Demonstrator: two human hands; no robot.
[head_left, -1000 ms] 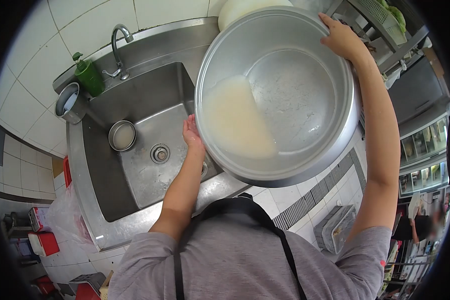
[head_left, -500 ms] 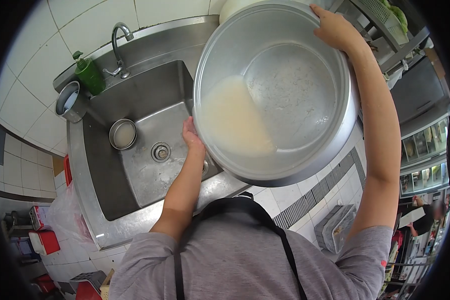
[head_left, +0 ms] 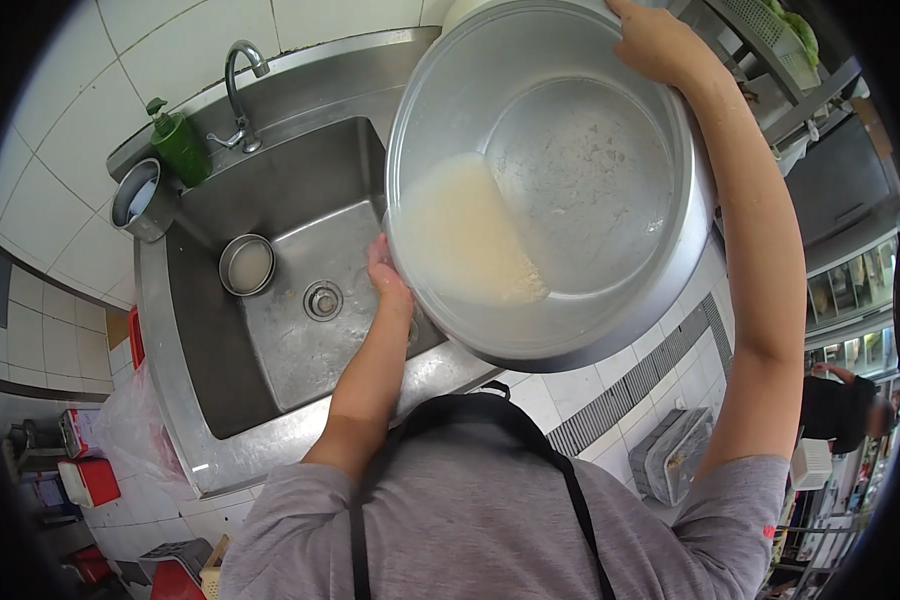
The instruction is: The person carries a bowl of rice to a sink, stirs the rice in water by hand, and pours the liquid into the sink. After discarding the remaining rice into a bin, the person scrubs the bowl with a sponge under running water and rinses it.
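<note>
A large round metal pot [head_left: 590, 165] is tilted to the left, its left rim over the sink. Cloudy whitish liquid [head_left: 450, 225] has pooled in its lower left side, with pale grains that look like rice [head_left: 525, 280] at the pool's edge. My right hand [head_left: 660, 45] grips the pot's upper right rim, fingers hooked over it. Against the lower left rim, my left hand [head_left: 388, 270] supports the pot; some of its fingers are hidden behind the wall. In the metal sink [head_left: 215, 370] sits a small round metal bowl [head_left: 247, 266] of cloudy liquid, near the drain [head_left: 322, 300].
A curved faucet [head_left: 238, 95] stands behind the sink. Beside it are a green pump bottle [head_left: 180, 150] and a metal container [head_left: 143, 205]. A grey crate [head_left: 670, 455] rests on the floor by a drain grate [head_left: 620, 395]. Another person [head_left: 840, 410] is at far right.
The pot has tipped slightly, its upper right side and my right hand shifting up and left. More grains show at the pool's edge. The person at far right has moved.
</note>
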